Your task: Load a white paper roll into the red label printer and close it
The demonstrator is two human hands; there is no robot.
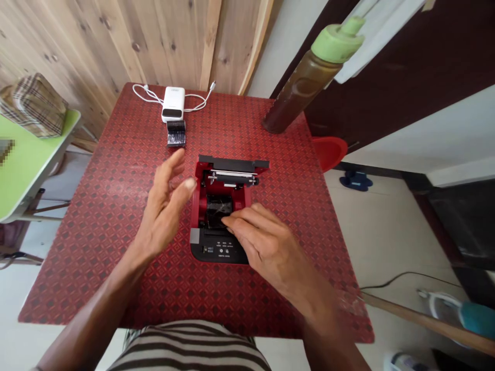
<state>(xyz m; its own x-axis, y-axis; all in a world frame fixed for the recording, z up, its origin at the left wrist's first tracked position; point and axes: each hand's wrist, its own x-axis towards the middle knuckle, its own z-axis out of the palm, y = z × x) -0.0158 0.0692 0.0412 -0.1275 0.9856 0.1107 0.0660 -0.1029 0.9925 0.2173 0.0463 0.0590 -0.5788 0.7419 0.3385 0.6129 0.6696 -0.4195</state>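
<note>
A small black-and-red printer (pixel 221 253) stands on the table in front of me with its lid (pixel 232 166) raised. Inside its red bay lies a shiny black roll (pixel 218 206). My right hand (pixel 266 237) reaches in from the right, thumb and fingertips pinched together at the roll's lower right edge. On the other side, my left hand (pixel 164 206) hovers just left of the raised lid, holding nothing, thumb and fingers apart. Beyond it lies a second small shiny black piece (pixel 176 134), touched by neither hand.
A white power bank (pixel 174 100) with a looped white cable (pixel 199 105) lies at the table's back. A tall brown bottle with a green cap (pixel 301 77) stands back right. The red patterned table (pixel 309 232) has a red stool (pixel 328 152) beyond its right edge.
</note>
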